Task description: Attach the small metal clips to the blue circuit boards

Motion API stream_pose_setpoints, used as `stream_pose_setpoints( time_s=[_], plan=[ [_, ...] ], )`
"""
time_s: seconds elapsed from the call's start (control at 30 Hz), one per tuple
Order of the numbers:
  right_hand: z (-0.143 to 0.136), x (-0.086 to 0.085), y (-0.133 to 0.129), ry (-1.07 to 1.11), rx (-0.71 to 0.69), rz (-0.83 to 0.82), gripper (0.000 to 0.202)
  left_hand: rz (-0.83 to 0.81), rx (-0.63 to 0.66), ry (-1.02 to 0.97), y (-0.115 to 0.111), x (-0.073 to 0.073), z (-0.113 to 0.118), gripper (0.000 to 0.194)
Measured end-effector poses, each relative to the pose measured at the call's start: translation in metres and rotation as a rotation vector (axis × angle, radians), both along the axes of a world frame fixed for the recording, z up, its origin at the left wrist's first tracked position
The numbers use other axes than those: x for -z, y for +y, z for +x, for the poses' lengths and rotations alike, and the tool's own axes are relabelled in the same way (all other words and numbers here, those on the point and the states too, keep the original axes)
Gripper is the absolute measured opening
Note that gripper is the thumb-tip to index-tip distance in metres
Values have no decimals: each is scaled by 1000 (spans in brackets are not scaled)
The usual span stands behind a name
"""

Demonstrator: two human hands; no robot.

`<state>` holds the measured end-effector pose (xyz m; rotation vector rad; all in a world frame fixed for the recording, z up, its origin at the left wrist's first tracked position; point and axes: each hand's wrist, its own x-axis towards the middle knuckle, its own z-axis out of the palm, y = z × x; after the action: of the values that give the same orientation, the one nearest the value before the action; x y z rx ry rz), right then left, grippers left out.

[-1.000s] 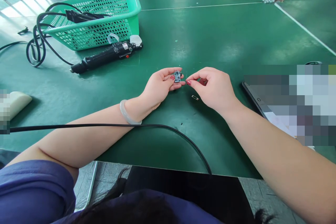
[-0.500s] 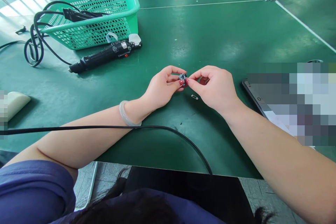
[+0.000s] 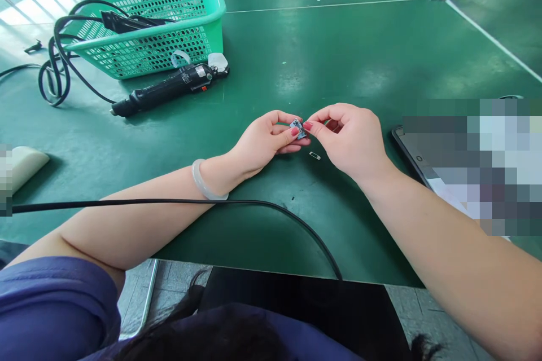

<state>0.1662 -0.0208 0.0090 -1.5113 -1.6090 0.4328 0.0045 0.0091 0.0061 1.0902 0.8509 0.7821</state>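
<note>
My left hand (image 3: pixel 265 138) pinches a small blue-grey electronic part (image 3: pixel 298 128) between thumb and fingers, above the green tabletop. At the part's right edge, the thumb and index finger of my right hand (image 3: pixel 345 132) are closed together. Whether they grip the part itself or something tiny beside it is hidden. On the table just below the hands lies a small, thin rectangular metal piece (image 3: pixel 314 155). A white bangle (image 3: pixel 205 182) sits on my left wrist.
A black electric screwdriver (image 3: pixel 169 90) lies before a green mesh basket (image 3: pixel 148 48) holding cables. One black cable (image 3: pixel 271 206) crosses over my left forearm. A dark flat device (image 3: pixel 409 152), partly blurred, is at the right. The table's front edge runs close to my body.
The part in my left hand has turned, showing more of its flat face. My right hand has shifted slightly right, and my left fingers have spread lower beneath the part.
</note>
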Motion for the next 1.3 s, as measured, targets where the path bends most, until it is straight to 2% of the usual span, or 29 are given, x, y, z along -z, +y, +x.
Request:
stream_pose_setpoints(
  time_s=[0.17,0.27,0.43,0.53,0.8,0.93,1.1,1.3],
  plan=[
    [0,1,0,5,-16,-5,9,-60,-18,-30,0,0,1,4],
    [5,-1,2,-17,-3,-31,13,-40,-45,-39,0,1,1,3],
    [12,2,5,-184,-63,-188,9,21,-219,-3,2,0,2,6],
    [8,6,5,-298,-120,-183,11,41,-286,6,3,0,2,8],
    [4,10,7,-343,-154,-189,16,79,-241,34,5,3,1,24],
    [6,10,7,-340,-163,-210,19,80,-225,37,6,4,0,22],
    [5,12,8,-349,-181,-217,10,74,-223,34,6,5,0,17],
    [5,12,7,-373,-219,-188,14,52,-221,21,5,4,0,15]
  ],
)
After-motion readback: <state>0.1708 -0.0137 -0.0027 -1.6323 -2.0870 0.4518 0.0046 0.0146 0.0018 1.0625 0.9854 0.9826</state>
